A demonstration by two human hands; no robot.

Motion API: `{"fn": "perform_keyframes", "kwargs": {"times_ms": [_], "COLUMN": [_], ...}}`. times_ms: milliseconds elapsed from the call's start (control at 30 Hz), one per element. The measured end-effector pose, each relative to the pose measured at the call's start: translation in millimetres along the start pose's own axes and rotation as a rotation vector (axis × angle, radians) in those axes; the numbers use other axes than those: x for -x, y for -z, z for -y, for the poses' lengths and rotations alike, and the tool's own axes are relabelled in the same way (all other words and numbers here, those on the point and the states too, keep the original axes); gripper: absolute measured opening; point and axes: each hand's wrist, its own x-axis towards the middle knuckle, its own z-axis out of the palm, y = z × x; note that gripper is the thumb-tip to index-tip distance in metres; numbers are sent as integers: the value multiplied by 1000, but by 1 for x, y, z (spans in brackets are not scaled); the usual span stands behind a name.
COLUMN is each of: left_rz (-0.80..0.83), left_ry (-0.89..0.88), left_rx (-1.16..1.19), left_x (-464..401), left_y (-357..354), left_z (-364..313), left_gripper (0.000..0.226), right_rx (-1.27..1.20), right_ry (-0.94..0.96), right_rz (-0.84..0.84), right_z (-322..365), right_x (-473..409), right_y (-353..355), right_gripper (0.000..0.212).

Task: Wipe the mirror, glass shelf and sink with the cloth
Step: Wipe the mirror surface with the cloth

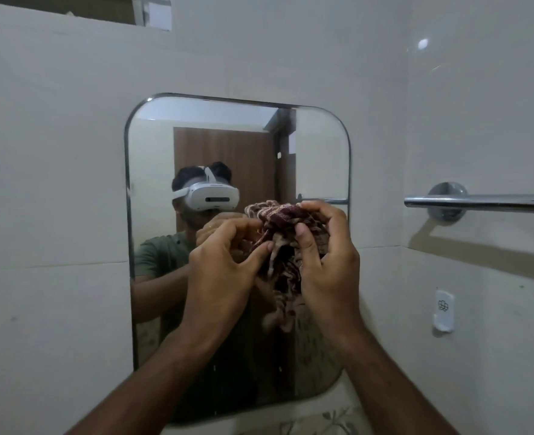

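The left hand (224,262) pinches a fold of the bunched cloth (283,246) between thumb and curled fingers, while the right hand (325,262) grips the same cloth from the other side, its fingers hooked over the top of the bundle and its thumb pressed into the front. The cloth is a crumpled maroon and cream patterned fabric, held up between both hands with a loose tail hanging down below them. It sits in front of the lower middle of the wall mirror (152,152), and whether it touches the glass cannot be told. The mirror is a rounded rectangle with a thin metal edge, fixed to a pale tiled wall (55,136), and it reflects a person in a white headset before a brown door. To the right, a chrome towel bar (479,203) runs along the adjoining wall, with a small white plastic hook (444,310) below it.
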Motion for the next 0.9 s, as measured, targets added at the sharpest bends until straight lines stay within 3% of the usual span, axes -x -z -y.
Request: {"fn": "perform_keyframes", "kwargs": {"times_ms": [100, 267, 400, 500, 633, 700, 900], "left_rz": [18, -46, -115, -16, 189, 192, 140], "left_ry": [-53, -45, 5, 30, 5, -49, -169], "left_rx": [9, 33, 117, 160, 141, -6, -309], "left_x": [-5, -14, -21, -24, -24, -23, -23], "left_y": [-10, -21, -17, -10, 8, 20, 50], "left_z": [-8, -15, -20, -21, -18, -14, -9], "left_gripper": [53, 31, 24, 18, 31, 39, 40], "right_rx": [-20, 60, 62, 206, 416, 509, 624], "right_ry": [-14, 23, 38, 145, 325, 375, 259], "right_rz": [-64, -114, 166, 253, 111, 11, -274], "right_z": [-2, -3, -5, -18, -35, -42, -44], "right_x": [-8, -16, -11, -9, -27, -45, -101], "right_y": [8, 14, 16, 7, -9, -12, -26], "right_gripper": [23, 28, 52, 66, 59, 55, 50]}}
